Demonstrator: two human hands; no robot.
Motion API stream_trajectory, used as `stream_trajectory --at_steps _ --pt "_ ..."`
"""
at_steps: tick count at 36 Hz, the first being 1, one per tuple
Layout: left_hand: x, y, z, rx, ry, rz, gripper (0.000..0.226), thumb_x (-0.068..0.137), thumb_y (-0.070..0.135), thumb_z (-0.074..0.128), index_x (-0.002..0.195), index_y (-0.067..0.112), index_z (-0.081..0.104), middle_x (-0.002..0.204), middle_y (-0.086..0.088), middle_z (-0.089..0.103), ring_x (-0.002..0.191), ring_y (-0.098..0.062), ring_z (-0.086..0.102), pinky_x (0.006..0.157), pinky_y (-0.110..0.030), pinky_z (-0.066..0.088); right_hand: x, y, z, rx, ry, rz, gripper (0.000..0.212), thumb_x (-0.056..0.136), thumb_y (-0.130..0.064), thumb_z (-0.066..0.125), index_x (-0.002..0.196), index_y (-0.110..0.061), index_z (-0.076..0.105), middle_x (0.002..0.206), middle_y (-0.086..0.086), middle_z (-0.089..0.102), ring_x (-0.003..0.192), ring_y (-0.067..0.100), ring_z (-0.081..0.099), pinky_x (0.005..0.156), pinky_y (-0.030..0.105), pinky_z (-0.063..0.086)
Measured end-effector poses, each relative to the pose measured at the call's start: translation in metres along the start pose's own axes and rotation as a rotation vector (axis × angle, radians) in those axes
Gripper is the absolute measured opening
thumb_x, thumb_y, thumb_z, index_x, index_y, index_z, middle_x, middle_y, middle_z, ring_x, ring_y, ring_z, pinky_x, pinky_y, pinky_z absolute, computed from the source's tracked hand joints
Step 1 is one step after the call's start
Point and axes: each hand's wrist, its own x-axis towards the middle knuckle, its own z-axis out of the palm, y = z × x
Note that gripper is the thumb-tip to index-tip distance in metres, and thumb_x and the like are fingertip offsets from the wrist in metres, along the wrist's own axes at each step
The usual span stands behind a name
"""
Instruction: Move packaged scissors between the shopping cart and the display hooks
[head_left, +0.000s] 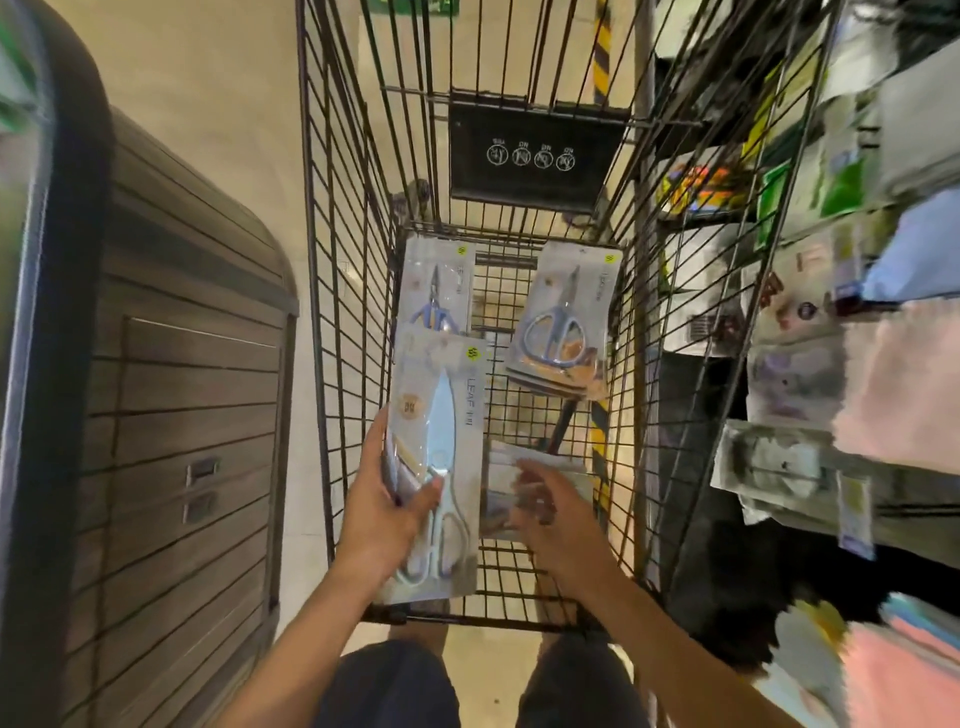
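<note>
Several packs sit in the shopping cart (332, 312): a blue-handled pair (435, 291) at the back left, a small stack (563, 322) at the back right. Your left hand (387, 512) pinches the white-handled scissors pack (441, 467) above the cart floor. Your right hand (553, 512), blurred, fingers spread, reaches for another pack (501, 486). Display hooks unclear; plenty left, I'd judge.

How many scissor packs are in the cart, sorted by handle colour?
White handles: 1, the pack held in the left hand
Blue handles: 1, the far-left pack
Grey handles: 1, the top pack of the stack
Too blurred: 1, the pack under the right hand
Total: 4 visible
</note>
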Motion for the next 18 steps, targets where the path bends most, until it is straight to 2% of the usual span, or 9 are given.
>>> stream_trajectory --at_steps 2,3,5,7,10,12,14,16,18 --pt "0.002 -0.003 -0.002 0.038 0.018 0.0 0.092 0.084 0.011 0.076 0.147 0.057 0.025 0.147 0.014 0.048 0.133 -0.015 0.052 0.095 -0.048 0.057 0.013 0.018 -0.004 -0.131 0.018 -0.031 0.053 0.091 -0.019 0.072 0.136 -0.038 0.051 0.134 -0.013 0.051 0.119 0.007 0.056 0.09 0.028 0.06" --pt "0.003 -0.006 -0.003 0.055 0.025 0.006 0.092 0.085 0.012 0.076 0.148 0.055 0.025 0.146 0.017 0.048 0.131 -0.008 0.052 0.095 -0.04 0.057 0.02 0.027 -0.005 -0.176 0.017 -0.045 0.059 0.088 -0.017 0.075 0.136 -0.04 0.051 0.136 -0.013 0.047 0.123 0.008 0.054 0.091 0.026 0.059" --pt "0.004 -0.014 -0.003 0.119 0.038 0.025 0.094 0.085 0.01 0.076 0.151 0.05 0.023 0.143 0.02 0.048 0.117 0.015 0.051 0.085 -0.01 0.053 0.034 0.046 -0.005 -0.257 0.011 -0.09 0.071 0.083 -0.015 0.081 0.138 -0.043 0.047 0.139 -0.012 0.043 0.127 0.013 0.05 0.094 0.03 0.058" --pt "0.007 -0.021 -0.003 0.164 0.043 0.029 0.095 0.085 0.007 0.076 0.154 0.044 0.023 0.14 0.019 0.049 0.106 0.031 0.046 0.074 0.005 0.043 0.046 0.06 -0.004 -0.403 -0.018 -0.13 0.078 0.081 -0.016 0.081 0.143 -0.043 0.042 0.143 -0.011 0.041 0.13 0.015 0.046 0.1 0.031 0.053" --pt "0.012 -0.029 -0.002 0.186 0.036 0.025 0.095 0.085 0.009 0.076 0.154 0.046 0.021 0.141 0.021 0.048 0.112 0.023 0.049 0.077 0.005 0.042 0.061 0.073 0.003 -0.509 -0.073 -0.143 0.081 0.08 -0.018 0.082 0.146 -0.039 0.04 0.147 -0.01 0.042 0.132 0.011 0.043 0.104 0.021 0.048" --pt "0.013 -0.031 -0.001 0.202 0.034 0.021 0.094 0.086 0.012 0.076 0.152 0.049 0.021 0.14 0.023 0.047 0.122 0.008 0.049 0.08 0.001 0.044 0.067 0.081 0.01 -0.576 -0.067 -0.182 0.079 0.076 -0.018 0.084 0.143 -0.034 0.044 0.144 -0.008 0.046 0.13 0.014 0.046 0.103 0.033 0.051" --pt "0.014 -0.033 0.001 0.198 0.041 0.014 0.093 0.086 0.012 0.075 0.151 0.05 0.021 0.138 0.025 0.047 0.127 0.0 0.048 0.079 0.0 0.045 0.068 0.081 0.013 -0.671 -0.022 -0.203 0.073 0.074 -0.016 0.083 0.139 -0.022 0.051 0.138 0.0 0.05 0.127 0.021 0.047 0.103 0.042 0.048" --pt "0.015 -0.033 0.002 0.194 0.047 0.015 0.093 0.087 0.01 0.075 0.152 0.047 0.021 0.138 0.024 0.046 0.125 0.001 0.048 0.075 0.003 0.044 0.068 0.077 0.013 -0.744 -0.032 -0.205 0.075 0.071 -0.024 0.087 0.137 -0.022 0.051 0.136 0.001 0.048 0.127 0.022 0.044 0.105 0.039 0.047" --pt "0.017 -0.034 0.003 0.181 0.037 0.017 0.092 0.087 0.009 0.074 0.153 0.044 0.022 0.135 0.026 0.046 0.116 0.012 0.05 0.073 0.004 0.044 0.072 0.076 0.012 -0.844 -0.082 -0.214 0.077 0.072 -0.034 0.086 0.138 -0.024 0.049 0.138 0.0 0.049 0.128 0.022 0.044 0.105 0.037 0.047"
